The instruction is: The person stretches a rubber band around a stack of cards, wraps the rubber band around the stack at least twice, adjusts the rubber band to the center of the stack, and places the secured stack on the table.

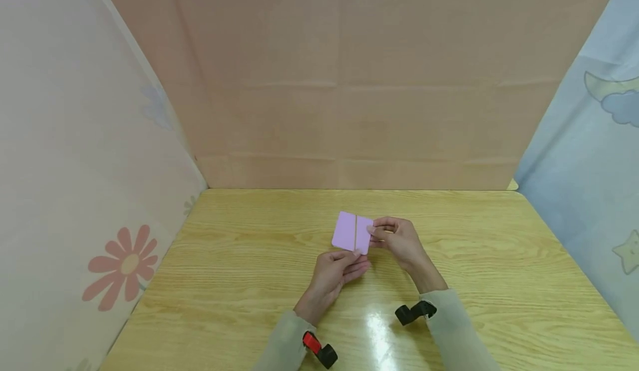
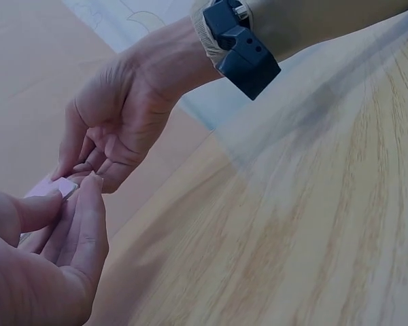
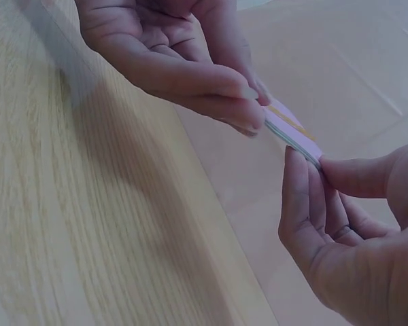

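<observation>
A thin stack of lilac cards [image 1: 344, 231] with a tan band, which looks like a rubber band [image 1: 356, 232], around it is held up over the table. My left hand [image 1: 333, 275] pinches its near edge, thumb on top and fingers underneath. At its right edge, my right hand [image 1: 399, 242] grips the stack between thumb and fingers. Layered edges of the cards [image 3: 294, 140] show in the right wrist view, with the band crossing the upper face. Fingers hide most of the stack [image 2: 62, 185] in the left wrist view.
The wooden table [image 1: 224, 282] spreads out beneath both hands. A plain peach cloth [image 1: 339, 110] hangs behind its far edge. Patterned cloths stand on either side, one with a red flower [image 1: 128, 264], the other with a star [image 1: 627, 252]. Both wrists carry black camera mounts [image 1: 415, 311].
</observation>
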`<state>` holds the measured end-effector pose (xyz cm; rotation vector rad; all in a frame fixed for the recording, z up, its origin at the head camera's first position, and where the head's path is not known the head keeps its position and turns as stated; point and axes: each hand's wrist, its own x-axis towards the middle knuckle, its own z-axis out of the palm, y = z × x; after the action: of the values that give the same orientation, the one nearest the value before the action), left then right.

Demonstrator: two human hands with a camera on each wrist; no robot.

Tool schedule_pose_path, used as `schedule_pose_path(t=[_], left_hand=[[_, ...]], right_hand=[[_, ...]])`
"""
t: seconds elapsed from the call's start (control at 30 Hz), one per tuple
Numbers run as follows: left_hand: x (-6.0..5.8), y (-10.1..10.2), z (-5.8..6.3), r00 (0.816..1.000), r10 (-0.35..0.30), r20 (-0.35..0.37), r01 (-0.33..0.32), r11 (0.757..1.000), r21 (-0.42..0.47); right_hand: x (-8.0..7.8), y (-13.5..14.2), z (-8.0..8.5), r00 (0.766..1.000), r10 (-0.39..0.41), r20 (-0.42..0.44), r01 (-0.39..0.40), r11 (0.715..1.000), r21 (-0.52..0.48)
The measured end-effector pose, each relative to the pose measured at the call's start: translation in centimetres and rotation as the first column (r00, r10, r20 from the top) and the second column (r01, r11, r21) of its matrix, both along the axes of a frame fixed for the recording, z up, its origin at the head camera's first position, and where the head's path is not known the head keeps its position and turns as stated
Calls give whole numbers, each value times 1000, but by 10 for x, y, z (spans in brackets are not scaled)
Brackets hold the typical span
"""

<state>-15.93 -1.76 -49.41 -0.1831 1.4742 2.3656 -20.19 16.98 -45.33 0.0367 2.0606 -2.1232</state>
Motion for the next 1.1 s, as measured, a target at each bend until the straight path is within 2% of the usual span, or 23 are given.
schedule_pose_path(t=[0.27, 0.73, 1.1], left_hand=[[-6, -12, -2, 1000, 23, -11, -24, 999, -38], [-4, -11, 0, 999, -38, -10, 38, 997, -72], [-4, -16, 1, 999, -39, -1, 38, 995, -88]], right_hand=[[-1, 6, 0, 1000, -10, -26, 11, 998, 65], [-1, 12, 4, 1000, 18, 2, -18, 999, 45], [-1, 16, 5, 998, 57, 4, -57, 998, 28]])
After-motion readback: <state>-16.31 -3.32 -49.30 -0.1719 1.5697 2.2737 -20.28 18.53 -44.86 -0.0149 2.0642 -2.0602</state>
